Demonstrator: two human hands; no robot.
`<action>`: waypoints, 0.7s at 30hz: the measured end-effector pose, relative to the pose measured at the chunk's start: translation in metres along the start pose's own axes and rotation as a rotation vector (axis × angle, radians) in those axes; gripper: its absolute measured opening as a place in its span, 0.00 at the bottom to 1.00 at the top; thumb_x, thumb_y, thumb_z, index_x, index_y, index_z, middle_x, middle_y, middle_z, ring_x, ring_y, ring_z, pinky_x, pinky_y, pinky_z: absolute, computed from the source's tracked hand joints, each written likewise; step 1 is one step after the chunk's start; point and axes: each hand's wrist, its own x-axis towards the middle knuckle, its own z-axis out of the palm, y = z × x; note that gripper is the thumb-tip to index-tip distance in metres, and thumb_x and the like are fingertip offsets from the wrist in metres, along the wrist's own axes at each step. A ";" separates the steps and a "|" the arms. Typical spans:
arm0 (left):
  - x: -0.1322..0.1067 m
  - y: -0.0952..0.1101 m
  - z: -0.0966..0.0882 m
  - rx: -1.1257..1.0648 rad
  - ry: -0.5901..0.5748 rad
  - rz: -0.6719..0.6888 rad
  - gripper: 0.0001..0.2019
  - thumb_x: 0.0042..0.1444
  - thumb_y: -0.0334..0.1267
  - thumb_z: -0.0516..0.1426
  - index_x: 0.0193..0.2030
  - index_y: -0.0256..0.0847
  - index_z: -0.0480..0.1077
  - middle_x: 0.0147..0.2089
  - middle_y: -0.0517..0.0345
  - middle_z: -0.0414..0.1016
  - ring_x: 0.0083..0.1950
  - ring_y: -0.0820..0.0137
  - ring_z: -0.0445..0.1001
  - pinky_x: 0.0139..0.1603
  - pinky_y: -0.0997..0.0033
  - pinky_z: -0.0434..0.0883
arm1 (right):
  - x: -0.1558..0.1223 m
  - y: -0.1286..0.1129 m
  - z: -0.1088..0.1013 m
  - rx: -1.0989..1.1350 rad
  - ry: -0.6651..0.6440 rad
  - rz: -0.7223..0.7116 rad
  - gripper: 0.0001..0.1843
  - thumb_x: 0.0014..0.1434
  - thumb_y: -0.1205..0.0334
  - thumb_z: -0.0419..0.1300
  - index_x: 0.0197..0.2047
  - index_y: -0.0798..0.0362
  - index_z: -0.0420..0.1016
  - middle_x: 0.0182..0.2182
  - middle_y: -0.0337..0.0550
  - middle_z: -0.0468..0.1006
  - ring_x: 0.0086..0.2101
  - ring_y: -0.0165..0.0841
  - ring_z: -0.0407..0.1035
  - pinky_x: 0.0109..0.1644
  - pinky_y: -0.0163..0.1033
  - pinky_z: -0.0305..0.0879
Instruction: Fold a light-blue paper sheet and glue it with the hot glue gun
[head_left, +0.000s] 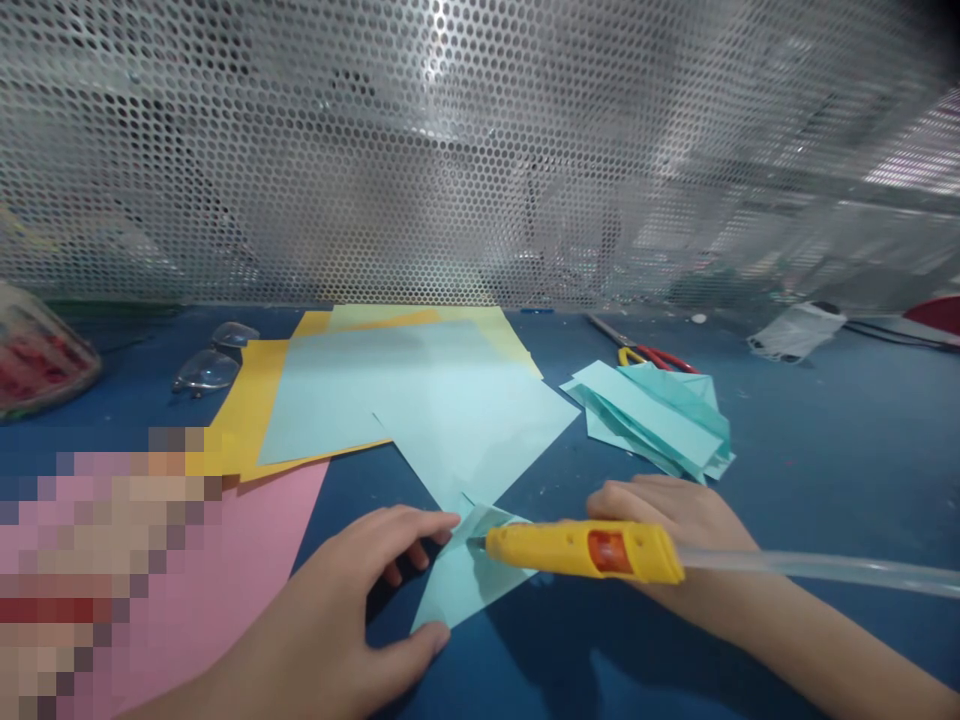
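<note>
A yellow hot glue gun (585, 550) with a clear glue stick (825, 570) out of its back is gripped in my right hand (667, 510). Its dark nozzle points left, over a small folded light-blue paper piece (457, 590). Whether the tip touches the paper, I cannot tell. My left hand (375, 580) is at that piece's left side, fingers and thumb spread apart, index fingertip by its top and thumb by its lower corner. Just beyond lies a larger light-blue sheet (480, 430). Part of the folded piece is hidden behind the glue gun.
Yellow paper (255, 400) and a pink sheet (262, 540) lie left, near eyeglasses (208, 370). Folded teal papers (652, 415) and scissors (660, 358) are on the right; farther off sits a white crumpled item (796, 330). A perforated metal panel (450, 150) stands behind. The lower left is pixelated.
</note>
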 end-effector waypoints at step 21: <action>-0.001 0.000 0.000 0.014 0.008 -0.004 0.29 0.53 0.43 0.60 0.64 0.58 0.76 0.54 0.63 0.81 0.49 0.65 0.77 0.50 0.66 0.74 | -0.030 0.050 0.001 -0.131 -0.027 0.424 0.14 0.75 0.51 0.65 0.54 0.52 0.79 0.46 0.43 0.82 0.36 0.33 0.78 0.38 0.41 0.79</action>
